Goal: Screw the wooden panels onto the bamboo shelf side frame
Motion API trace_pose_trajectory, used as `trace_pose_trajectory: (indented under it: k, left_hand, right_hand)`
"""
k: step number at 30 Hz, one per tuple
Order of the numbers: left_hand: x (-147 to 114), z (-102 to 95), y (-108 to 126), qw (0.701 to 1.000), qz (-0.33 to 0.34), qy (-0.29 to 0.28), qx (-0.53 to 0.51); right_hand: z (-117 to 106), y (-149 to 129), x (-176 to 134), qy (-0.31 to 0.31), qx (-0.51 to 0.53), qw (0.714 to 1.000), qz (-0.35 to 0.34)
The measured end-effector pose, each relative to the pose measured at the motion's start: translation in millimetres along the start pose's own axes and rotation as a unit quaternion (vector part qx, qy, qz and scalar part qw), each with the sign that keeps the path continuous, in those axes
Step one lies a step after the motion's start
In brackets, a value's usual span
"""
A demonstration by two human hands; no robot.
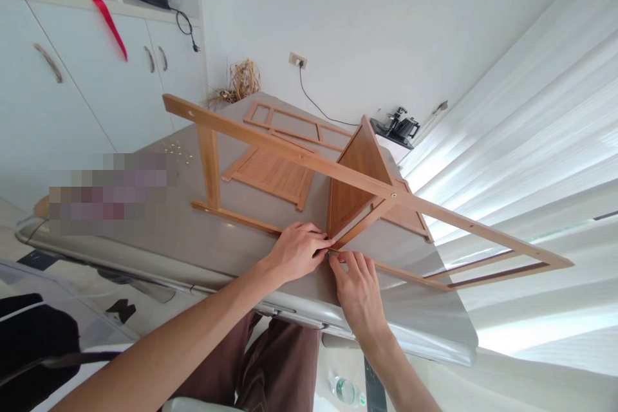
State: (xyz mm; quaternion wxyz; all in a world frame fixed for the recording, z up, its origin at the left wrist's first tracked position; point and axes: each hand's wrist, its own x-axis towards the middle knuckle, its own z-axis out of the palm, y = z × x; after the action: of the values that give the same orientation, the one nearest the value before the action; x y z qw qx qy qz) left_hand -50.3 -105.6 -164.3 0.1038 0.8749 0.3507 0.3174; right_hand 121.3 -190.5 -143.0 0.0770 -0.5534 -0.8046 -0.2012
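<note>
A light-brown wooden frame (270,140) stands on its side on the table, with a slatted wooden panel (360,170) joined upright across it. My left hand (298,250) is closed at the frame's lower rail (236,220), beside the panel's near corner. Just right of it, my right hand (358,280) pinches at the same joint. A small dark metallic bit shows between the fingertips, too small to name. Behind the frame, another slatted panel (273,174) lies flat.
Small metal pieces (178,151) lie scattered at the left of the grey table (193,251). Farther back is a flat wooden frame (294,122). Dried plants (244,80) stand by the wall. A coffee machine (398,122) and white curtains (531,141) are on the right.
</note>
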Motion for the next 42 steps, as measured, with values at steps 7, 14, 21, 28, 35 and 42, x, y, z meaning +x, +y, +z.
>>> trace_pose_trajectory:
  k: [7,14,21,28,35,42]
  left_hand:
    - [0.2,-0.7,-0.1,1.000,0.000,-0.003,-0.003]
    - [0.1,-0.9,0.2,1.000,-0.004,-0.003,-0.006]
    - [-0.1,0.1,-0.5,1.000,-0.002,-0.005,-0.007]
    - [-0.4,-0.7,-0.4,1.000,0.000,-0.006,-0.006]
    - [-0.4,0.5,-1.6,1.000,0.003,0.001,-0.007]
    - [0.4,0.9,-2.0,1.000,0.005,0.003,-0.007]
  right_hand:
    - [0.5,-0.5,-0.2,0.011,0.048,0.999,0.015]
    - [0.9,-1.9,-0.1,0.025,0.081,0.996,0.030]
    - [-3.0,-5.8,2.0,0.012,-0.018,1.000,-0.017]
    - [-11.6,-10.0,8.9,0.013,-0.048,0.998,-0.033]
    - [0.1,-9.6,1.5,0.031,0.037,0.998,0.037]
    - [8.2,-12.5,-1.0,0.059,0.167,0.979,0.096]
